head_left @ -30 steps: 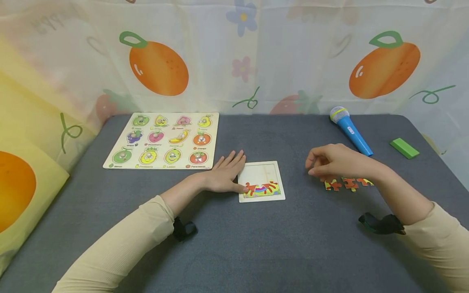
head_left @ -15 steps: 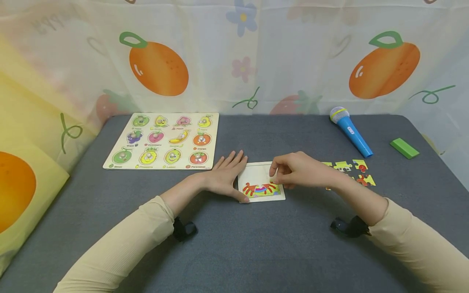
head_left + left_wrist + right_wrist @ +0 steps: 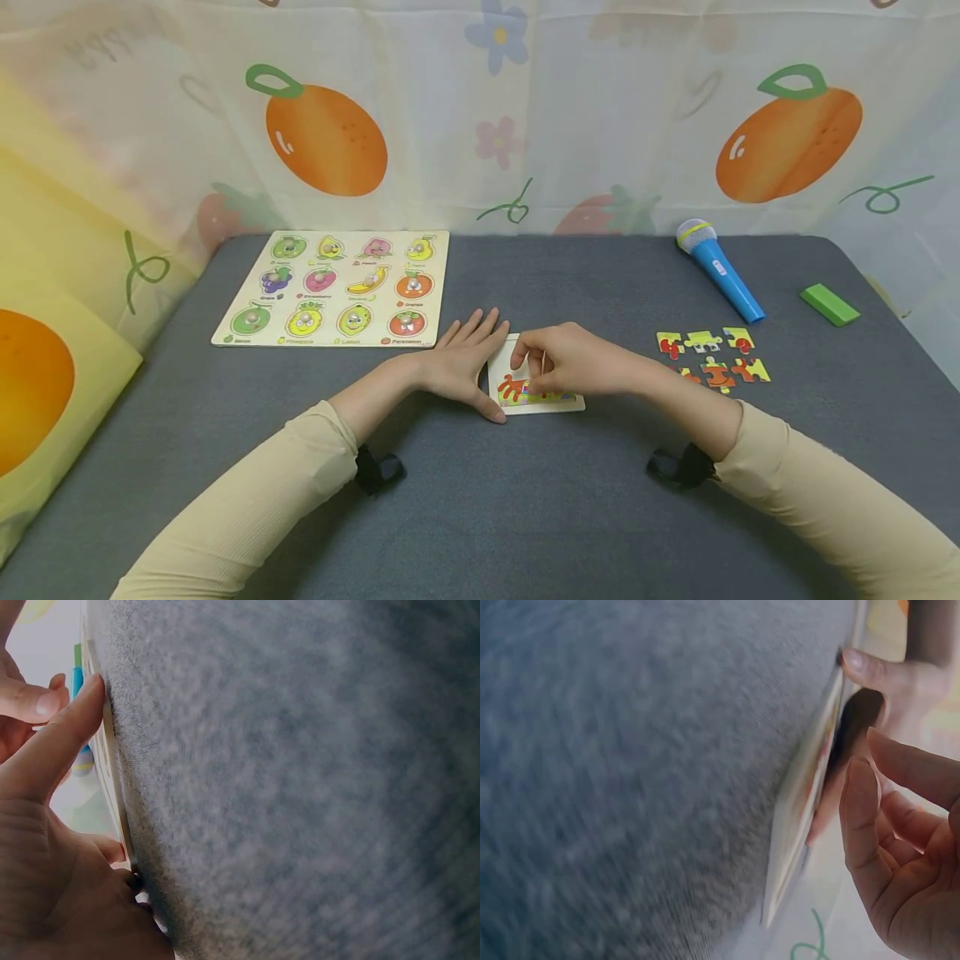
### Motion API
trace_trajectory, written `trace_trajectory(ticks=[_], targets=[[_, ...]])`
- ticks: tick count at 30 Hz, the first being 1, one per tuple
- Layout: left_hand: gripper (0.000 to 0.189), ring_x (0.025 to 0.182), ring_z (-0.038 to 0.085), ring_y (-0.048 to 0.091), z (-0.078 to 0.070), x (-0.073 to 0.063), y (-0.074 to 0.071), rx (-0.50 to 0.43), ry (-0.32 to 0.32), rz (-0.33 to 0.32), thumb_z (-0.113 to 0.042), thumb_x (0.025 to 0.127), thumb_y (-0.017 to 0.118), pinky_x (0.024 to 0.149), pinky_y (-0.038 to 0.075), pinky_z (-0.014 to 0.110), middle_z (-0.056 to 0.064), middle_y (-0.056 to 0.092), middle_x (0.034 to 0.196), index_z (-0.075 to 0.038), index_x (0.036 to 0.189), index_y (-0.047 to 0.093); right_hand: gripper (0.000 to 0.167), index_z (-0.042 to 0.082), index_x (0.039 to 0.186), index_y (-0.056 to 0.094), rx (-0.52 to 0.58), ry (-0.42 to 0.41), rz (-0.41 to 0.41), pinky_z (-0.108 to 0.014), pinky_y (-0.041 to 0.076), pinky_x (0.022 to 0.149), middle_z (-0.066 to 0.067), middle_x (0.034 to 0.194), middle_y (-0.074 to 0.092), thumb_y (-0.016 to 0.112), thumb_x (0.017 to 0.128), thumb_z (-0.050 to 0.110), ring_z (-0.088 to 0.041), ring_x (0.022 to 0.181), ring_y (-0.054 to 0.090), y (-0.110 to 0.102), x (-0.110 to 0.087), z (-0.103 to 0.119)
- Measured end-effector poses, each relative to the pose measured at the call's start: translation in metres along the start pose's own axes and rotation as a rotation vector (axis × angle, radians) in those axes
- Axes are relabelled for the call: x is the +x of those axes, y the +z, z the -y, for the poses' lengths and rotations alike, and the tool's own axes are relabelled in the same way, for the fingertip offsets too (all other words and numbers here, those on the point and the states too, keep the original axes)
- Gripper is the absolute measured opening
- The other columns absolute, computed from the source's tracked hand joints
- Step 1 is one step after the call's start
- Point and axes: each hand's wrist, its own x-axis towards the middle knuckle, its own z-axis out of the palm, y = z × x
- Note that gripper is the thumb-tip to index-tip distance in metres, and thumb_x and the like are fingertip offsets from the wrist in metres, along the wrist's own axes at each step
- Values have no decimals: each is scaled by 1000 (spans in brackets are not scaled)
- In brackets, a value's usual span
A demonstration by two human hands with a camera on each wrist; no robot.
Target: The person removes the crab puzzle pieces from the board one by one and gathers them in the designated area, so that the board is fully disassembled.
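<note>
In the head view my left hand (image 3: 461,367) lies spread at the left side of a small pale puzzle tray (image 3: 543,409), its thumb at the tray's near corner. Crab-picture puzzle pieces (image 3: 513,388), orange, yellow and rainbow-striped, fill the tray's near strip. My right hand (image 3: 577,362) hovers over the tray with loosely bent fingers, hiding much of it. The right wrist view shows the right thumb and index fingertips (image 3: 861,776) close together, with nothing visible between them. Several loose yellow-and-orange puzzle pieces (image 3: 717,373) lie in two rows to the right.
A fruit puzzle board (image 3: 339,325) lies at the back left. Behind the loose pieces is a blue toy microphone (image 3: 723,275), with a green block (image 3: 828,305) farther right. A printed curtain (image 3: 570,100) hangs along the dark table's (image 3: 465,517) back edge.
My right hand has moved left from above the loose pieces to over the tray. The left thumb has slid toward the tray's near corner; the rest of that hand has stayed put.
</note>
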Motion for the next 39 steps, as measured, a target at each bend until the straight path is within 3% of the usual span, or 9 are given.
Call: trace_trajectory(ticks=[13,39], targets=[[128,155,29,-20,1,0,1,-19,7,-5,-59,73,78,126,-9,54,10,-18,167,-12,160,-4,29,8,106,66,-53,-61,13,-20,45,66,1,77,61,76,79,6,-5,63,52,10,7,-4],[128,155,28,-21,2,0,1,-46,24,-9,-59,73,77,125,-11,53,10,-18,167,-11,160,-3,31,8,106,62,-20,-66,21,-19,45,64,-1,76,61,75,79,1,-5,64,52,14,8,-7]])
